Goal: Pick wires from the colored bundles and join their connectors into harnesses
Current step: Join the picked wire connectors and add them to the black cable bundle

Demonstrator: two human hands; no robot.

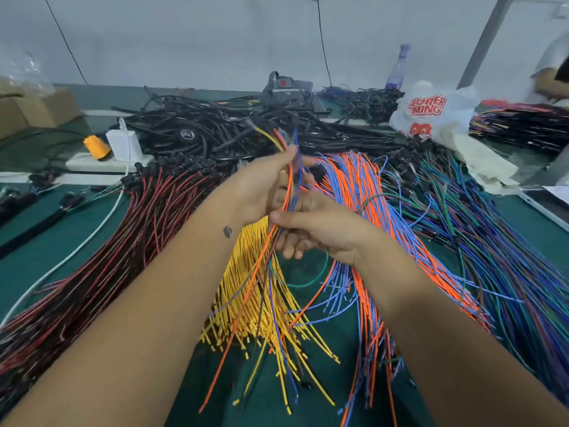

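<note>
Nearest, two bare forearms reaching in from the bottom edge, meeting over the middle of the green table (308, 396). Left hand (264, 188) raised, fingers curled round the upper part of a thin held bunch of wires (288, 192), orange, blue and yellow. Right hand (320, 231) just below it, thumb pinching the same bunch against the fingers. Long axis of the bunch near upright, slightly tilted: connector end up past the left hand's fingertips and away from the camera, loose ends hanging down toward the near table edge, fanning over the yellow bundle (246, 303). Red-and-black bundle (123, 241) to the left, orange-and-blue bundle (363, 192) to the right. Farther back, a heap of black cables (215, 127), a white power strip (92, 163), a printed plastic bag (431, 112), a pale wall (184, 35)
</note>
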